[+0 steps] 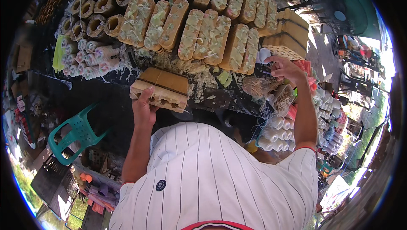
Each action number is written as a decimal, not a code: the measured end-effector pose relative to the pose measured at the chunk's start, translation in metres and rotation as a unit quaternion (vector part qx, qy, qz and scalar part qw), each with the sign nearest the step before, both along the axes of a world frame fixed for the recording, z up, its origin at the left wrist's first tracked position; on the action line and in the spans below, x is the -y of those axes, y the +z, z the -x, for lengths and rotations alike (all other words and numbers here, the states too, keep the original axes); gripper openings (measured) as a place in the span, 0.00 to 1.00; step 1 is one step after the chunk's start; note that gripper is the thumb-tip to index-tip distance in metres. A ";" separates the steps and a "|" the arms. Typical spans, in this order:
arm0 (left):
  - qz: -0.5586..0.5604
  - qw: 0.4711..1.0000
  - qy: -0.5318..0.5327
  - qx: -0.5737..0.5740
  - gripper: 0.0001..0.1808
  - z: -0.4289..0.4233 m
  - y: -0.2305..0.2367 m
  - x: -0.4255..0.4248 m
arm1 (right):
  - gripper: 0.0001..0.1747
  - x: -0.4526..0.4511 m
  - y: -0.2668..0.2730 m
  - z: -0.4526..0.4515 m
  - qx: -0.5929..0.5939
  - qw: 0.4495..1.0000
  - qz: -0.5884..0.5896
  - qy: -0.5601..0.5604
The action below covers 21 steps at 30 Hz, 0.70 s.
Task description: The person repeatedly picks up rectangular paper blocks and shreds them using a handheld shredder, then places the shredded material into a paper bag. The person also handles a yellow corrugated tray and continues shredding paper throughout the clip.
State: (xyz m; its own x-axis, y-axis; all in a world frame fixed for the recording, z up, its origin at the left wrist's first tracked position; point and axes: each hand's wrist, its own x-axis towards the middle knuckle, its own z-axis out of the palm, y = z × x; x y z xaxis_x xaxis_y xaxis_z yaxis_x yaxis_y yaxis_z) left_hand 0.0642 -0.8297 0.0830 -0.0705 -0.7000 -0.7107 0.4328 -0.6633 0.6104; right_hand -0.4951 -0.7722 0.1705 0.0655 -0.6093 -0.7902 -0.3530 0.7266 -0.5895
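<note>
My left hand (144, 104) grips the near side of a tan block mold (162, 80), tied with dark bands, with a row of holes along its pale, crusted face. At the right, my right hand (283, 69) reaches over the table with bent fingers beside a small white cup (263, 55); whether the fingertips touch it I cannot tell. Rows of long rounded tan molds (173, 24) with wax-like crust on top stand across the table. Near the right hand are a banded tan block with many holes (286, 36) and a clear bag of thin sticks (255, 86).
White thread spools (276, 134) stand at the lower right of the table. Hollow hexagonal tubes (95, 26) and pale wrapped rolls (92, 55) are stacked at the left. A green plastic chair (76, 133) stands at lower left, a large green fan (340, 13) at upper right.
</note>
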 end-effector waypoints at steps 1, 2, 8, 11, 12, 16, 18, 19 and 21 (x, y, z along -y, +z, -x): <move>-0.002 1.000 0.004 -0.019 0.24 -0.002 -0.004 -0.003 | 0.39 -0.009 0.006 -0.015 0.085 0.995 0.053 -0.027; -0.006 0.999 0.011 -0.030 0.24 -0.005 -0.008 -0.005 | 0.39 -0.015 0.013 -0.039 0.177 0.977 0.102 -0.052; -0.055 0.997 0.031 -0.042 0.24 -0.031 -0.014 -0.018 | 0.37 -0.021 -0.048 -0.216 0.413 0.881 0.192 -0.129; -0.084 0.994 0.039 -0.065 0.24 -0.042 -0.018 -0.029 | 0.35 0.005 -0.093 -0.294 0.314 0.918 0.241 -0.035; -0.093 0.992 0.042 -0.070 0.24 -0.046 -0.018 -0.032 | 0.32 0.016 -0.109 -0.310 0.273 0.923 0.271 0.015; -0.121 0.985 0.056 -0.108 0.27 -0.062 -0.032 -0.046 | 0.30 0.065 -0.160 -0.351 0.151 0.934 0.310 0.095; -0.133 0.983 0.073 -0.099 0.28 -0.059 -0.027 -0.047 | 0.27 0.077 -0.184 -0.359 0.122 0.935 0.320 0.098; -0.137 0.983 0.075 -0.101 0.29 -0.060 -0.026 -0.048 | 0.26 0.083 -0.191 -0.363 0.091 0.920 0.355 0.139; -0.146 0.981 0.077 -0.103 0.30 -0.060 -0.026 -0.049 | 0.26 0.091 -0.203 -0.368 0.029 0.879 0.424 0.217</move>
